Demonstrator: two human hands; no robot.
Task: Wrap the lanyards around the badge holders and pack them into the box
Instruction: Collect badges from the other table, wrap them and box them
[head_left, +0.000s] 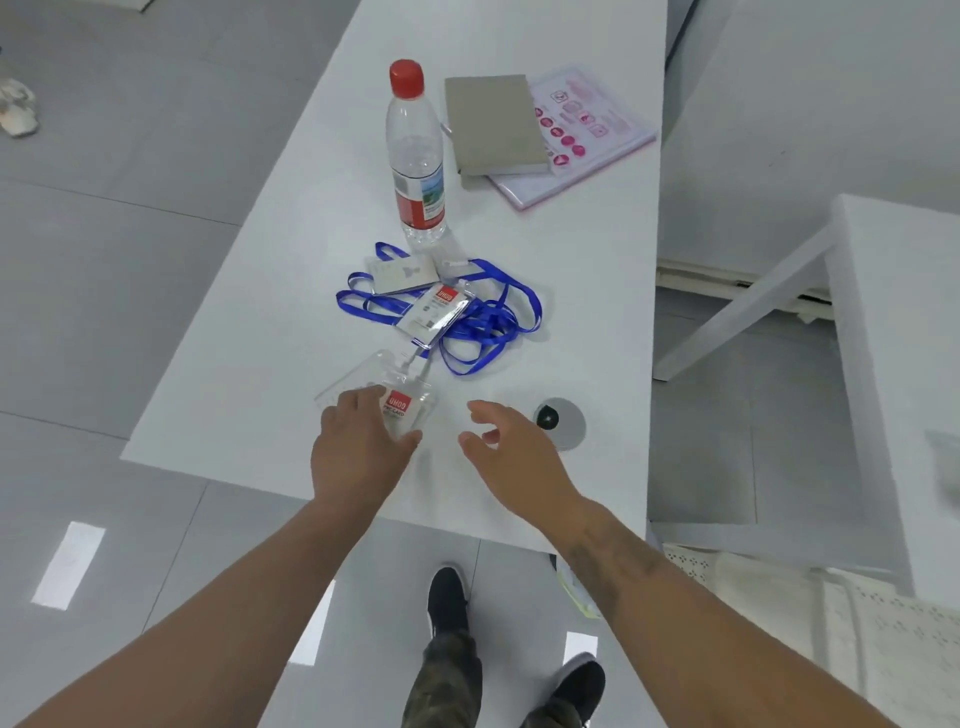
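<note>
My left hand (358, 441) grips a clear badge holder (408, 410) with a red label near the table's front edge. A clear flat plastic box (353, 376) lies just left of and behind that holder. My right hand (511, 447) hovers to the right with relaxed fingers, holding nothing. Farther back, blue lanyards (488, 317) lie tangled around a second badge holder (436, 312) with a red label. A third holder with a pale card (400, 273) sits behind them, at the foot of the bottle.
A water bottle (415, 156) with a red cap stands behind the lanyards. A grey box (493, 124) rests on a pink-printed booklet (587, 135) at the back right. A round grey cable port (561, 421) sits in the white table (249, 312). White furniture (883, 338) stands to the right.
</note>
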